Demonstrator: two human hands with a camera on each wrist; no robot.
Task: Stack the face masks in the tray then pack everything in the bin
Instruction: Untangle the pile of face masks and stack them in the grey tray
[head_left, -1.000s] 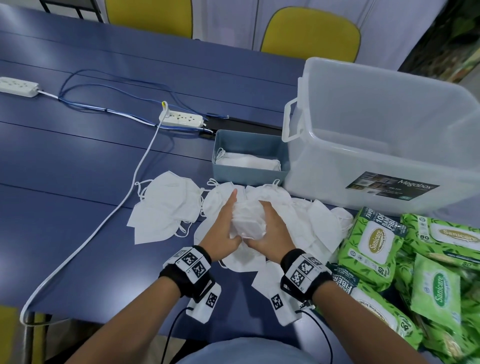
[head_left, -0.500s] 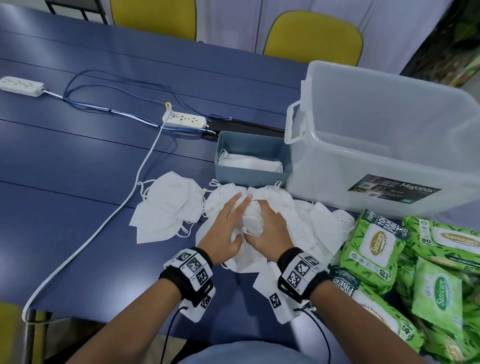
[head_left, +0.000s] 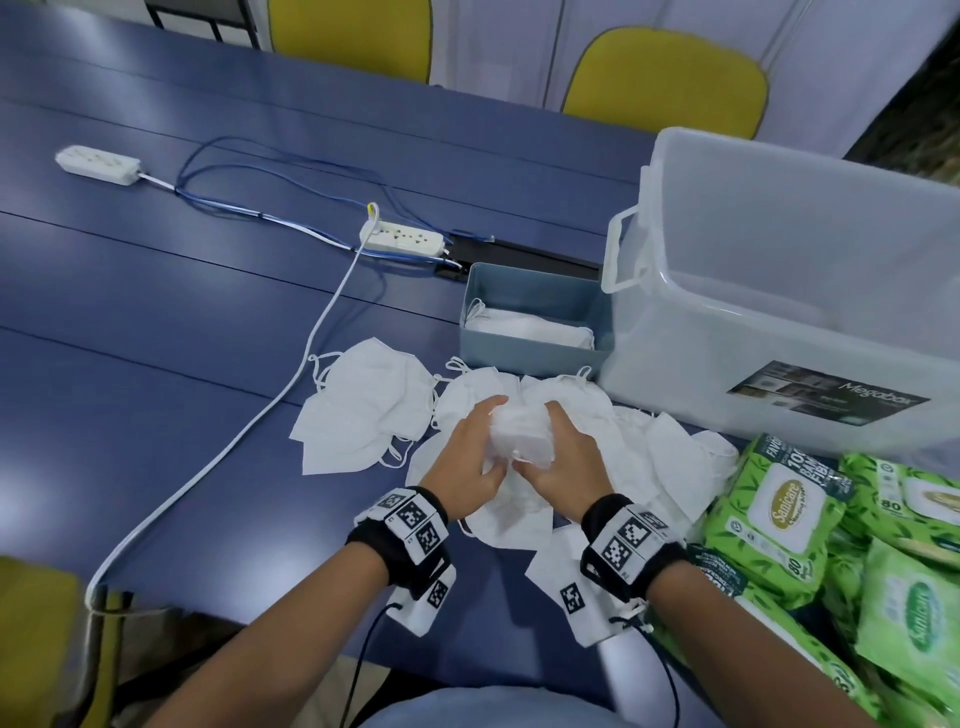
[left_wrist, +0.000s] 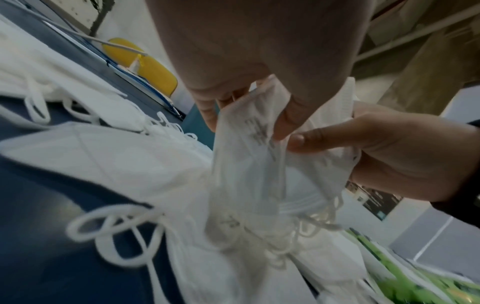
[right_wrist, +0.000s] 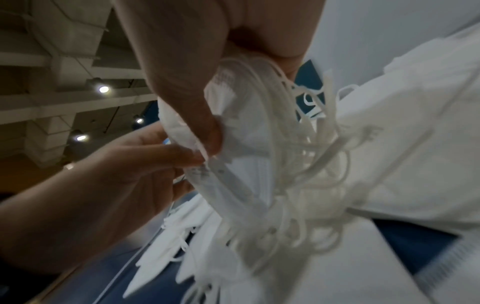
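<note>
Both forearms are bare. Each wrist carries a black band (head_left: 631, 555) faced with white square plates printed with black fiducial patterns (several plates per band). Below each band hangs a white camera housing (head_left: 430, 603) bearing its own marker, and a thin black cable (head_left: 363, 654) trails from the housing toward the light blue garment (head_left: 483, 709).

big dark blue table (head_left: 156, 322) with seams running across it, two yellow chairs (head_left: 665, 83) tucked in on the far side, pale curtain behind, ceiling spotlights (right_wrist: 103, 89) glowing overhead
</note>
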